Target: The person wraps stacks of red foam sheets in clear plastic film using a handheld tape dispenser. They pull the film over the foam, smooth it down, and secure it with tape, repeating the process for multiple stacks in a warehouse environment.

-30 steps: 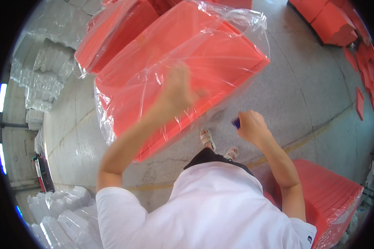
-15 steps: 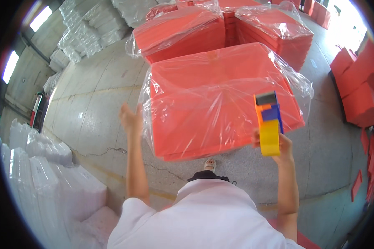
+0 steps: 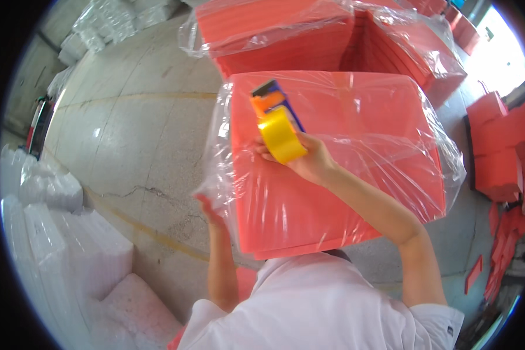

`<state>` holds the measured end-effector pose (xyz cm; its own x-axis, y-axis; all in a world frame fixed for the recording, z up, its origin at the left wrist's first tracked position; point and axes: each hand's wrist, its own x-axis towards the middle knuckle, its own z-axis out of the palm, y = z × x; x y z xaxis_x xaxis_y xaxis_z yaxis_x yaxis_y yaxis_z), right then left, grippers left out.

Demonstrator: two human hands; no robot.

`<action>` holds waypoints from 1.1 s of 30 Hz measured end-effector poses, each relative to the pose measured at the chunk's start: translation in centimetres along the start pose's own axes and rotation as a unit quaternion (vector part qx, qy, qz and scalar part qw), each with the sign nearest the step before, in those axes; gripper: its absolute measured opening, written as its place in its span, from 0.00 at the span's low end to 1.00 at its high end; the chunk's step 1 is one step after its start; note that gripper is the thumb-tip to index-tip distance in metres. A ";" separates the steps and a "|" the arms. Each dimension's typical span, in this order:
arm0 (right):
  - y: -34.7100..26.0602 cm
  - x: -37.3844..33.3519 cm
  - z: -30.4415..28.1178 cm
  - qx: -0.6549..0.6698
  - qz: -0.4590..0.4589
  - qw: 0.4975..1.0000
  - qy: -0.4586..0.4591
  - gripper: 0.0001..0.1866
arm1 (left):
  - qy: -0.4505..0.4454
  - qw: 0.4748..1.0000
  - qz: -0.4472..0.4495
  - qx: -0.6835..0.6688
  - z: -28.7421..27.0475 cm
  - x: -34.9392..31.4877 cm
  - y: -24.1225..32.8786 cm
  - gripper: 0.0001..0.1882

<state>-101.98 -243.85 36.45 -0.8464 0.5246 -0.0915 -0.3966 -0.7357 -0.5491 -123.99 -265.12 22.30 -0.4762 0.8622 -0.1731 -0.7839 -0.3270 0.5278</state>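
A thick stack of red foam sheets (image 3: pixel 332 198), loosely covered in clear plastic film (image 3: pixel 391 154), lies in front of me. My right hand (image 3: pixel 312 160) is closed round a tape dispenser (image 3: pixel 268 102), blue and orange with a roll of yellow tape (image 3: pixel 283 134). It is above the stack's upper left part, the forearm crossing over the sheets from the right. At the stack's left side my left hand (image 3: pixel 212 213) has its somewhat blurred fingers on the film, which bulges out to them; they look closed on its edge.
Behind stand more film-covered red foam stacks (image 3: pixel 280 35). White wrapped bundles (image 3: pixel 70 245) are piled at the left. At the right are red foam blocks (image 3: pixel 499 157) and loose red pieces (image 3: pixel 501 251) on the concrete floor (image 3: pixel 140 128).
My right hand has carried the tape dispenser leftward and farther over the stack. My left hand has come down and in to the film's left edge. The view has shifted, bringing the stack closer.
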 end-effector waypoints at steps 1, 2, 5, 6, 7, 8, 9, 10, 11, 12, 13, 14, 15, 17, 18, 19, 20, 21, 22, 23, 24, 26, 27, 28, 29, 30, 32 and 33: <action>0.3 1.0 0.7 0.020 0.005 1.000 -0.009 0.34 | -0.033 0.999 0.010 -0.015 1.1 0.7 1.4 0.44; 0.4 1.4 1.6 0.036 0.011 0.999 -0.021 0.33 | 0.029 0.995 0.080 0.050 -0.2 1.6 4.0 0.45; -1.3 1.4 3.4 -0.007 0.061 0.998 -0.005 0.33 | -0.120 0.967 0.196 0.113 7.4 2.7 8.9 0.37; -2.3 0.9 3.3 -0.005 0.070 0.998 -0.002 0.34 | -0.209 0.952 0.198 0.100 10.9 2.7 10.7 0.32; -3.8 0.5 3.0 0.000 0.078 0.997 -0.005 0.34 | -0.207 0.944 0.188 0.176 13.0 2.9 12.0 0.27; -5.3 0.0 2.7 0.005 0.089 0.996 -0.011 0.34 | -0.206 0.929 0.177 0.252 14.9 3.0 13.2 0.23; -7.0 -0.7 2.0 -0.007 0.081 0.997 -0.005 0.34 | -0.125 0.882 0.178 0.418 17.9 2.4 13.0 0.22; -9.1 -1.8 1.2 -0.020 0.078 0.997 -0.004 0.35 | -0.114 0.827 0.198 0.513 20.9 1.7 11.7 0.20; -11.5 -3.4 0.5 -0.038 0.080 0.996 -0.029 0.36 | -0.100 0.762 0.218 0.601 23.8 1.0 10.3 0.19; -14.2 -5.3 -0.3 -0.057 0.083 0.993 -0.055 0.37 | -0.167 0.711 0.257 0.632 26.4 0.6 7.9 0.18; -16.7 -7.2 -1.0 -0.096 0.071 0.991 -0.061 0.38 | -0.184 0.665 0.267 0.672 28.1 0.5 5.8 0.20; -19.5 -9.6 -1.8 -0.138 0.054 0.987 -0.064 0.39 | -0.205 0.619 0.275 0.706 29.7 0.7 3.8 0.23; -22.5 -12.1 -3.0 -0.196 0.046 0.979 -0.027 0.39 | -0.215 0.553 0.269 0.759 30.6 0.3 2.0 0.24; -27.0 -16.1 -2.1 -0.294 0.019 0.955 0.041 0.35 | -0.184 0.430 0.223 0.855 30.6 0.8 -2.6 0.27; -28.9 -17.3 -3.8 -0.289 -0.045 0.945 0.144 0.28 | -0.150 0.369 0.180 0.900 30.2 1.2 -5.2 0.28; -30.8 -18.7 -4.9 -0.316 -0.084 0.929 0.171 0.26 | -0.120 0.341 0.143 0.921 29.6 2.0 -7.8 0.29; -32.2 -19.0 -5.4 -0.335 -0.129 0.912 0.197 0.24 | -0.091 0.309 0.104 0.941 29.1 2.9 -9.7 0.29; -32.8 -18.4 -4.5 -0.407 -0.130 0.889 0.164 0.25 | -0.088 0.293 0.091 0.948 28.7 3.4 -10.7 0.31; -33.1 -17.9 -3.0 -0.479 -0.130 0.858 0.133 0.25 | -0.085 0.281 0.074 0.953 28.2 3.5 -11.6 0.32; -33.1 -17.4 -1.6 -0.550 -0.131 0.819 0.104 0.26 | -0.087 0.274 0.057 0.956 28.3 3.1 -12.2 0.34; -31.6 -16.2 0.4 -0.628 -0.163 0.754 0.098 0.26 | -0.090 0.304 0.088 0.944 28.0 2.5 -12.3 0.33; -29.7 -13.2 1.9 -0.729 -0.216 0.649 -0.011 0.27 | -0.103 0.362 0.159 0.913 28.7 0.8 -11.9 0.33; -28.5 -11.5 2.6 -0.769 -0.243 0.588 -0.061 0.27 | -0.118 0.374 0.132 0.911 29.2 -0.4 -11.5 0.36; -27.0 -9.5 3.8 -0.763 -0.235 0.591 -0.116 0.28 | -0.129 0.385 0.105 0.908 30.8 -2.4 -10.3 0.39; -25.5 -7.7 5.6 -0.754 -0.229 0.592 -0.168 0.29 | -0.144 0.394 0.080 0.904 31.5 -4.0 -9.2 0.42; -23.5 -5.9 8.1 -0.757 -0.179 0.597 -0.194 0.29 | -0.089 0.395 0.110 0.908 30.4 -5.7 -8.5 0.42; -19.7 -2.0 12.6 -0.773 -0.157 0.562 -0.250 0.30 | 0.004 0.398 0.178 0.900 27.9 -8.5 -7.7 0.43; -17.4 0.7 14.1 -0.781 -0.179 0.525 -0.286 0.30 | 0.051 0.399 0.193 0.895 27.2 -9.2 -7.5 0.43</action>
<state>-100.65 -236.73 57.73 -0.9625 -0.0339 0.2690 -0.1695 0.8498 -0.4991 -102.87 -260.09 42.55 -0.5086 0.8317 0.2226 0.8527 0.4507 0.2642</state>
